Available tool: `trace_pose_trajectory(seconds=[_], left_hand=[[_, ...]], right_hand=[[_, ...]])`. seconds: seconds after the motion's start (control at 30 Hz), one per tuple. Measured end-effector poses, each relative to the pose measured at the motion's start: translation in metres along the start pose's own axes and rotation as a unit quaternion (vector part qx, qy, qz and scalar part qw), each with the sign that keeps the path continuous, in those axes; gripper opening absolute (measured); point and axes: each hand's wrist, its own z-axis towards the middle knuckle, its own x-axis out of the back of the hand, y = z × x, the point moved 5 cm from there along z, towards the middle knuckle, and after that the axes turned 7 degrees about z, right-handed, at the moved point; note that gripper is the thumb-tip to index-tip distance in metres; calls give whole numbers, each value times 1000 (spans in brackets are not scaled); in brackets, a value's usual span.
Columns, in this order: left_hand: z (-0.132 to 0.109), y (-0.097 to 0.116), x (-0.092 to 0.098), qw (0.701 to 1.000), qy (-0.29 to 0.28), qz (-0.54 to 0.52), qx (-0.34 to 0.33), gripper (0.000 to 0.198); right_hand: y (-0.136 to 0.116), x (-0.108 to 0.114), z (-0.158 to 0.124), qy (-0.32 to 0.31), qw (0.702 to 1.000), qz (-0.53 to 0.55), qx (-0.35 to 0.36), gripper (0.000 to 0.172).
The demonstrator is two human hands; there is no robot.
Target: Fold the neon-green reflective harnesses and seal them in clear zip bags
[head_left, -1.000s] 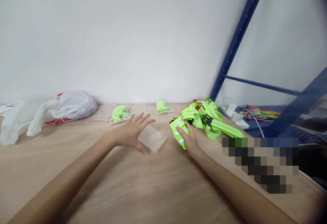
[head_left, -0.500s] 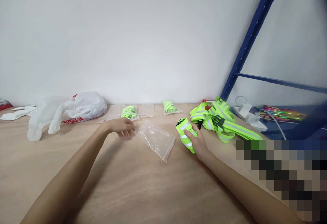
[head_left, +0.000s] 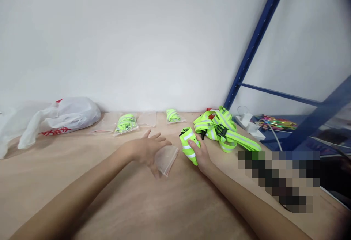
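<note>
My right hand (head_left: 202, 154) is wrapped round a rolled neon-yellow reflective strap (head_left: 189, 147) with pale grey stripes and a black piece at its top. My left hand (head_left: 149, 150) has its fingers spread over a clear zip bag (head_left: 168, 160). That hand hides much of the bag; only the end with the zip strip shows past it. Whether the fingers touch the bag I cannot tell. To the right of the rolled strap lies a loose heap of the same reflective straps (head_left: 216, 125) with black buckles.
Along the wall lie two bagged strap rolls (head_left: 126, 123) (head_left: 173, 115) and flat clear bags (head_left: 147, 119). A white plastic carrier bag (head_left: 76, 114) with red print sits at the left. A blue metal frame (head_left: 251, 50), white plugs (head_left: 251, 126) and a cable are at the right.
My left hand has moved right and nearer, over the clear bag, and its fingers have spread. My right hand still holds the rolled strap. The view has turned slightly right.
</note>
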Motion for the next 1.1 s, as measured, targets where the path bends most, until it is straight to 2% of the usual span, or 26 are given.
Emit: trace_pose_trajectory(seconds=[0.1, 0.2, 0.37, 0.47, 0.57, 0.67, 0.77, 0.9, 1.03, 1.1], left_hand=[[16, 15, -17, 993, -91, 74, -25, 121], [27, 23, -22, 983, -137, 115, -32, 128], [29, 20, -16, 988, -126, 90, -11, 118], [27, 14, -13, 989, -113, 92, 5, 119], [26, 7, -15, 984, -139, 105, 29, 126], [25, 2, -17, 980, -157, 112, 56, 124], [22, 1, -15, 982, -137, 111, 65, 117], [11, 1, -5, 989, -90, 98, 59, 113], [-7, -3, 3, 995, -48, 64, 63, 111], [-15, -3, 6, 997, -19, 56, 48, 109]], right_hand=[[-2, -1, 0, 0, 1000, 11, 3, 57], [-6, -3, 0, -3, 1000, 23, 12, 54], [-6, -6, 1, -12, 1000, 23, 9, 52], [-6, -7, 1, -16, 999, 33, 1, 53], [-6, -7, -1, -19, 999, 44, -14, 55], [-5, -7, -2, -22, 999, 39, -17, 54], [-7, -9, -3, -47, 999, 19, -2, 52], [-15, -17, -9, -126, 991, -28, 38, 56], [-26, -25, -21, -216, 962, -141, 88, 61], [-29, -26, -26, -232, 946, -200, 106, 64]])
